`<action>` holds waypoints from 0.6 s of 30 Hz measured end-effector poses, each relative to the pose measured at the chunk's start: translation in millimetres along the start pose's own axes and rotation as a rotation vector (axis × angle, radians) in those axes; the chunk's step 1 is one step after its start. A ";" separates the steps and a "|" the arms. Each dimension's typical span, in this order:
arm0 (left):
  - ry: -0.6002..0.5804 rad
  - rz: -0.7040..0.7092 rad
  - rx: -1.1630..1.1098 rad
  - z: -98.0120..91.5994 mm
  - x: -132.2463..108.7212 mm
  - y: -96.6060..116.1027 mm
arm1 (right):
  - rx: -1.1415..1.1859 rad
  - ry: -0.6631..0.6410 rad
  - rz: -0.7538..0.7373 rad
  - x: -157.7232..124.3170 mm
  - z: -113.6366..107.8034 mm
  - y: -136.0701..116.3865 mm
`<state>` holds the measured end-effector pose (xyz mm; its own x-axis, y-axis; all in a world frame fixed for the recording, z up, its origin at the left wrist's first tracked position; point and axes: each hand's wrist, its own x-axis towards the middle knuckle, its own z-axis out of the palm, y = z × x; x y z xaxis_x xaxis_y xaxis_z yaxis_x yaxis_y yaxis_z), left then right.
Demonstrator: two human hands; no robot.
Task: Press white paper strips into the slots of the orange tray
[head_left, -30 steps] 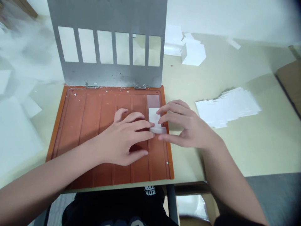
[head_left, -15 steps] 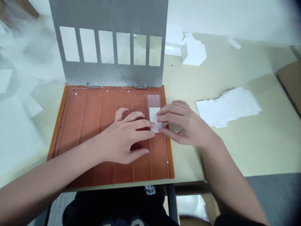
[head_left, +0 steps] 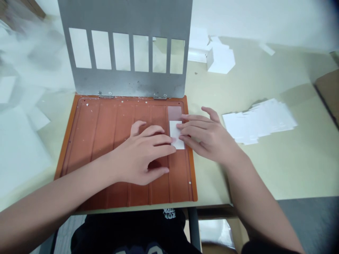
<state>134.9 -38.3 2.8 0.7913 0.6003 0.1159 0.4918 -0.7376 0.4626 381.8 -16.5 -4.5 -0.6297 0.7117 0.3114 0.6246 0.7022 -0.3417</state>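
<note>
A small white strip (head_left: 267, 49) lies near the pale wall (head_left: 265, 19).

My left hand (head_left: 148, 151) reaches across the reddish-orange ridged board (head_left: 103, 120), fingers spread, two fingertips at the left side of a small white card (head_left: 173, 131). My right hand (head_left: 205, 135) meets the card from its right side, little finger raised. Just beyond the card shows a purplish rectangle (head_left: 174, 113). Hinged at the board's far edge, a grey metal plate (head_left: 127, 83) with six windows stands up. To my right, overlapping white cards (head_left: 261, 120) lie on the worktop (head_left: 265, 169).
</note>
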 end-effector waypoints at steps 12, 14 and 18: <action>0.076 0.055 0.175 1.0 -6.5 2.3 | 0.000 0.009 0.032 1.4 2.2 -2.4; 0.052 0.085 0.189 3.3 -7.0 5.5 | 0.002 0.011 0.052 1.2 2.2 -2.8; -0.007 0.149 0.182 10.5 -6.6 13.4 | 0.000 0.021 0.079 0.5 3.3 -3.3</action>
<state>140.2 -55.4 -1.0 0.8621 0.4793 0.1647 0.4267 -0.8617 0.2745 377.9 -18.5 -6.2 -0.5684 0.7653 0.3021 0.6722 0.6437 -0.3659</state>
